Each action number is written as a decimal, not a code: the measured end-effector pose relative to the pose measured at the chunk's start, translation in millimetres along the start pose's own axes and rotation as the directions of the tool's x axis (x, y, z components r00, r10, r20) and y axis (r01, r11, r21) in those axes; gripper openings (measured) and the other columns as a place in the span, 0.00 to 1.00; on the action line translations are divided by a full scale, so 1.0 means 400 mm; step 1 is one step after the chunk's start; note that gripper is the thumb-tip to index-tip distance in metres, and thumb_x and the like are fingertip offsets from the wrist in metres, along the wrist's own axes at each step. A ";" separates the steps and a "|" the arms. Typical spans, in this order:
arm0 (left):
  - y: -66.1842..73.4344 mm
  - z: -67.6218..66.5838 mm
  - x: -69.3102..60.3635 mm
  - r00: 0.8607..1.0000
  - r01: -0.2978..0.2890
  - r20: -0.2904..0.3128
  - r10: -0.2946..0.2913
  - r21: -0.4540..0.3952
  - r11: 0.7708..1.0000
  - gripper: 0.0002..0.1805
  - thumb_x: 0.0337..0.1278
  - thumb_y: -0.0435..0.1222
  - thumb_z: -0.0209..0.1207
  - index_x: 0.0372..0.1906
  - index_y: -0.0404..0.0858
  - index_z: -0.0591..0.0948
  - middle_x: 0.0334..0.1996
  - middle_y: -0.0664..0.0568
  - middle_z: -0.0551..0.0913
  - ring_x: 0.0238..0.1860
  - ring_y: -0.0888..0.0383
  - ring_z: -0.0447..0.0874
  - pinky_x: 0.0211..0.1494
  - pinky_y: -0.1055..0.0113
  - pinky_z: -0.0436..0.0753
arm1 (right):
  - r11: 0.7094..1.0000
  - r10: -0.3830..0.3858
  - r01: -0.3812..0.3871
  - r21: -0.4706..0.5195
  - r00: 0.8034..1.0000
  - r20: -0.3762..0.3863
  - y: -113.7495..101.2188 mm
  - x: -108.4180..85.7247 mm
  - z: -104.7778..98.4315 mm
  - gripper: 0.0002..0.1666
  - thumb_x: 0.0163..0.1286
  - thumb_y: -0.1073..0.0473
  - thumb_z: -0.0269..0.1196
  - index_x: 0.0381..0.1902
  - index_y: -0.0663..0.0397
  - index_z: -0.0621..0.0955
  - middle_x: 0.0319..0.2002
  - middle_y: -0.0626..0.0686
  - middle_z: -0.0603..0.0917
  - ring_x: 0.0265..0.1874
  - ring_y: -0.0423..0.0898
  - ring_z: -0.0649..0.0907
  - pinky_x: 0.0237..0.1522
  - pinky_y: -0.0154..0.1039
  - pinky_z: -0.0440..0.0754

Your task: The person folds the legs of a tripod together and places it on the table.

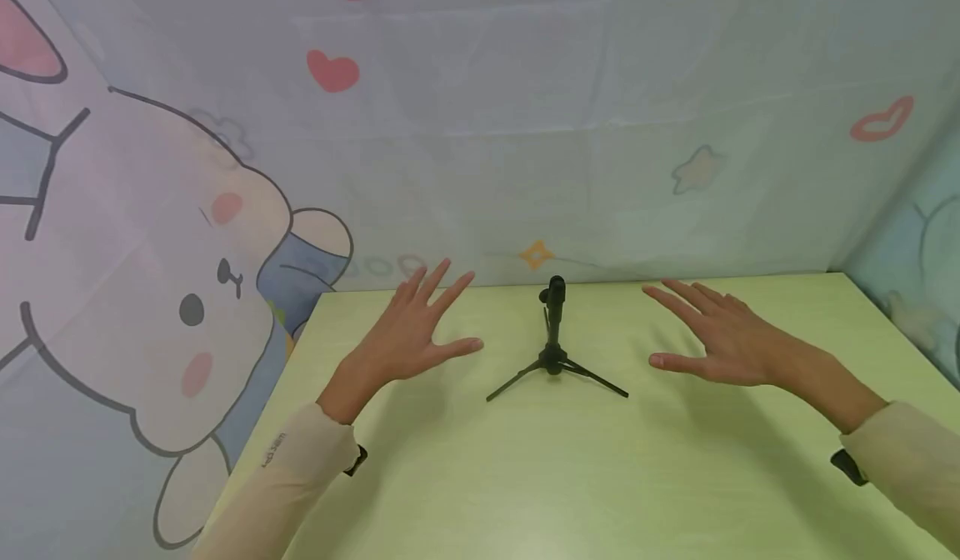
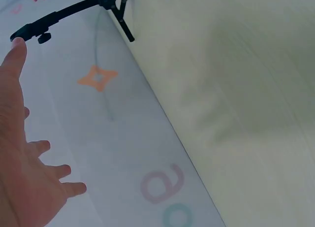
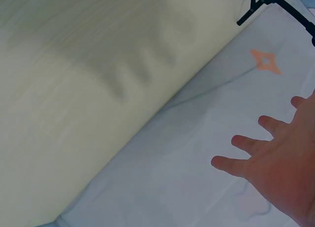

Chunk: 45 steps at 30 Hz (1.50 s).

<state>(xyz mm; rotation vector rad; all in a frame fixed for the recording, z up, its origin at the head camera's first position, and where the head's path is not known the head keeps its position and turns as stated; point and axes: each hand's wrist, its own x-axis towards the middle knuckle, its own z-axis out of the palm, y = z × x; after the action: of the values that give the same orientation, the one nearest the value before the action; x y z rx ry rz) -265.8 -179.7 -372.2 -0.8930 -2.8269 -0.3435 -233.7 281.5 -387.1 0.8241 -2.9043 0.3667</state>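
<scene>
Left hand [image 1: 402,339] and right hand [image 1: 735,343] spread, empty, flanking the black tripod [image 1: 553,358]! We were seemingly at pre-grasp; the next move probably called for closing inward.

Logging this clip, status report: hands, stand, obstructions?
Left hand empty; right hand empty. Black tripod stand upright between them, untouched. Nothing visible in the way.

Blocked at rear middle of worktop [image 1: 525,468] by black tripod stand [image 1: 554,318], upright on 3 splayed legs. Can pass on 2 sides: between stand and left hand [image 1: 408,327], between stand and right hand [image 1: 727,339]. Roomy in front of legs, also above stand. Walled off behind, left and right by printed cloth [image 1: 510,143].
</scene>
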 end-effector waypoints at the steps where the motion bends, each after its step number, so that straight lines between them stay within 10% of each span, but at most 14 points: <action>1: 0.001 0.002 0.004 1.000 -0.011 -0.020 0.011 -0.015 1.000 0.50 0.66 0.71 0.53 0.85 0.60 0.48 0.85 0.48 0.41 0.82 0.35 0.41 0.80 0.33 0.50 | 1.000 -0.002 0.002 0.015 1.000 -0.006 0.000 0.002 0.002 0.54 0.70 0.28 0.63 0.85 0.36 0.54 0.81 0.55 0.58 0.76 0.64 0.62 0.67 0.74 0.62; 10: 0.035 0.021 0.036 0.974 -0.080 -0.225 0.027 -0.233 0.969 0.42 0.72 0.56 0.61 0.83 0.53 0.59 0.82 0.49 0.55 0.80 0.47 0.55 0.73 0.40 0.71 | 0.979 0.009 -0.001 0.203 0.999 -0.040 -0.016 0.019 0.031 0.53 0.72 0.34 0.65 0.85 0.39 0.54 0.81 0.52 0.56 0.79 0.60 0.58 0.73 0.69 0.61; 23: 0.116 0.068 0.117 0.882 -0.299 -0.470 0.020 -0.526 0.796 0.28 0.70 0.36 0.67 0.71 0.39 0.75 0.67 0.46 0.76 0.65 0.50 0.78 0.66 0.55 0.82 | 0.925 0.017 0.000 0.379 0.999 -0.043 -0.045 0.052 0.113 0.46 0.77 0.36 0.61 0.82 0.47 0.59 0.78 0.52 0.64 0.77 0.58 0.64 0.73 0.64 0.66; 45: 0.178 0.183 0.202 0.877 -0.399 -0.480 0.002 -0.727 0.560 0.23 0.61 0.27 0.72 0.60 0.33 0.83 0.55 0.43 0.84 0.57 0.49 0.84 0.61 0.50 0.86 | 0.852 -0.061 0.092 0.515 0.995 -0.077 -0.101 0.104 0.234 0.27 0.80 0.55 0.62 0.67 0.68 0.76 0.63 0.65 0.80 0.54 0.61 0.85 0.52 0.54 0.88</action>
<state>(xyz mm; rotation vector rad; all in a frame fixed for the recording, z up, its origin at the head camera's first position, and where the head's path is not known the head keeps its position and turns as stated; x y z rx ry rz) -295.7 -59.6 -412.8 -1.0807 -2.0205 -1.6745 -250.6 203.4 -462.7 0.9640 -2.7288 1.1826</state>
